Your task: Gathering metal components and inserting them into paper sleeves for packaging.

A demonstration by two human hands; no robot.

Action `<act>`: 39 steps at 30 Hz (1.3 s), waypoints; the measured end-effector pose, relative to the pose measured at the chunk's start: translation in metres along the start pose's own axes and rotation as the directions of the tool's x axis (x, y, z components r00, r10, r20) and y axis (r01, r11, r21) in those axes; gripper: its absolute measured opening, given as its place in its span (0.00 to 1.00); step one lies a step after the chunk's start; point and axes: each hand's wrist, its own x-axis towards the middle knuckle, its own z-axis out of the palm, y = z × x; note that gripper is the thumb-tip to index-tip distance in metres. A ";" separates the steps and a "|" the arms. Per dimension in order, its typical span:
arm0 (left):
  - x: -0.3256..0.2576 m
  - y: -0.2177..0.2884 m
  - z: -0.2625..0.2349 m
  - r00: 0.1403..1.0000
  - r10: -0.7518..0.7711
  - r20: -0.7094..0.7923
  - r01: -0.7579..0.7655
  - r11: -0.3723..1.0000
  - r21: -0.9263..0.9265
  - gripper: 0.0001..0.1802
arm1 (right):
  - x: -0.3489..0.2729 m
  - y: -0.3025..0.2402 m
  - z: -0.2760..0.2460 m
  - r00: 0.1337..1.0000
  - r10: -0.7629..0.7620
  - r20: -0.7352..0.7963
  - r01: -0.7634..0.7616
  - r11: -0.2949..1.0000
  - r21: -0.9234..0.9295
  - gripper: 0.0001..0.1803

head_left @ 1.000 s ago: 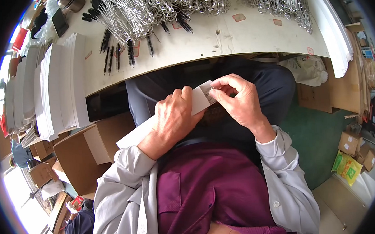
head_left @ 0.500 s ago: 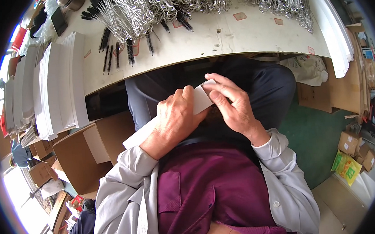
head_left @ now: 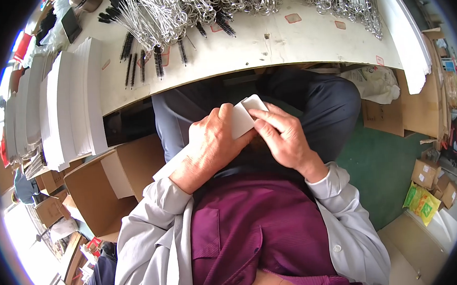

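A long, narrow white cardboard box (head_left: 242,122) lies slantwise above my lap. My left hand (head_left: 212,146) is wrapped round it from above, and the lower end of the box shows beyond my wrist. At its upper end a rounded end flap (head_left: 255,102) stands up. My right hand (head_left: 285,136) is at that end, its index finger touching the flap and its thumb bent close to the box's edge. My left fingers and palm hide the middle of the box. What is inside it cannot be seen.
Many wire-handled brushes (head_left: 156,15) with black bristles lie heaped on the worktable (head_left: 214,56). Flat white boxes (head_left: 74,103) stand stacked at the left, with more white card (head_left: 405,38) at the right. An open brown carton (head_left: 98,191) sits left of my lap.
The end flap has swung up and outward and now shows its white face. My right fingers have shifted down a little from the flap's top. My left hand keeps its hold.
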 end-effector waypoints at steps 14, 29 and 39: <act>0.000 0.000 -0.006 0.988 0.119 -0.098 -0.139 0.964 -0.226 0.40 | -0.009 0.001 0.012 0.947 0.306 -0.102 -0.269 0.923 0.275 0.17; -0.001 -0.003 -0.003 1.000 0.004 -0.001 -0.004 0.962 -0.274 0.36 | 0.000 -0.003 0.028 0.956 -0.220 -0.194 0.174 0.958 -0.228 0.08; -0.003 -0.009 0.013 0.979 0.107 -0.176 -0.131 0.983 -0.130 0.32 | 0.007 0.007 0.038 0.960 0.217 -0.176 -0.193 0.971 0.143 0.05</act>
